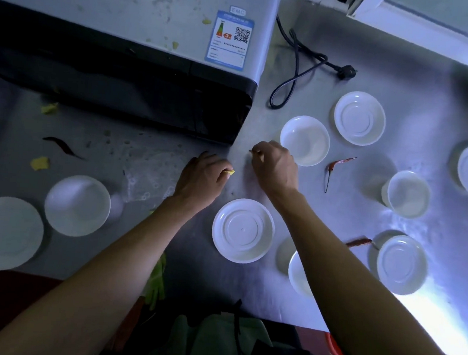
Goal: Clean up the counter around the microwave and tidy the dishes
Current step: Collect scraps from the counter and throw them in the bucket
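My left hand (pixel 203 176) hovers over the steel counter (pixel 246 286) by the microwave's (pixel 124 63) front right corner, fingers closed on yellow food scraps (pixel 230 172). Just to its right, my right hand (pixel 275 165) pinches a tiny scrap (pixel 250 151) at its fingertips. Several white dishes lie scattered: an upside-down dish (pixel 243 230) below my hands, an upright bowl (pixel 304 140) partly behind my right hand, another upside-down dish (pixel 359 118) farther back. Yellow scraps (pixel 40 163) and a dried chili (pixel 61 146) litter the counter at left.
A red chili (pixel 338 165) lies right of my right hand, another chili (pixel 358 241) near the right dishes. The black power cord and plug (pixel 308 62) trail behind the microwave. Scraps dot the microwave's top. Green leaves (pixel 157 284) hang at the counter's front edge.
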A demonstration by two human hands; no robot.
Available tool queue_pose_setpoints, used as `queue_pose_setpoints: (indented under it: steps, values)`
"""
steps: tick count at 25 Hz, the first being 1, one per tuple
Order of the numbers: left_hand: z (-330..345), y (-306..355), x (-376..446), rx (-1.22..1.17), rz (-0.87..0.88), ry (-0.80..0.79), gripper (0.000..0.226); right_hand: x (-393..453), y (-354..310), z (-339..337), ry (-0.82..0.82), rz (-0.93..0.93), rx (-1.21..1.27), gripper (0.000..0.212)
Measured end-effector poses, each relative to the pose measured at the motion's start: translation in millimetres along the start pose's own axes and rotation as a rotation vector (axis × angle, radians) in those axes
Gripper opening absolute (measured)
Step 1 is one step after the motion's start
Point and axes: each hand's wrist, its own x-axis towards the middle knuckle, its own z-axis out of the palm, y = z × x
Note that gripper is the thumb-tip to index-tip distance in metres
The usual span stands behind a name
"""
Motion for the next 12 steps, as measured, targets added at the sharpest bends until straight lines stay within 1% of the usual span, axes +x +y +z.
queue_pose_setpoints:
  steps: [2, 6, 9, 12]
  values:
    - [-1.1, 8.1, -2.2, -0.020, 0.039, 0.014, 0.011, -25.1, 12.1, -2.5, 0.058, -0.001, 0.050, 0.016]
    - [6.3, 37.3, -10.3, -0.040, 0.121, 0.027, 0.010, -75.4, 38.2, -7.1, 0.090, 0.022, 0.081, 0.015]
    - [20.1, 74.5, -25.1, -0.011, 0.199, 0.011, 0.009, -116.5, 66.8, -19.1, 0.151, 0.082, 0.103, 0.016]
    - [36.7, 119.1, -48.6, 0.026, 0.263, -0.040, 0.008, -169.9, 97.4, -35.8, 0.242, 0.143, 0.140, 0.016]
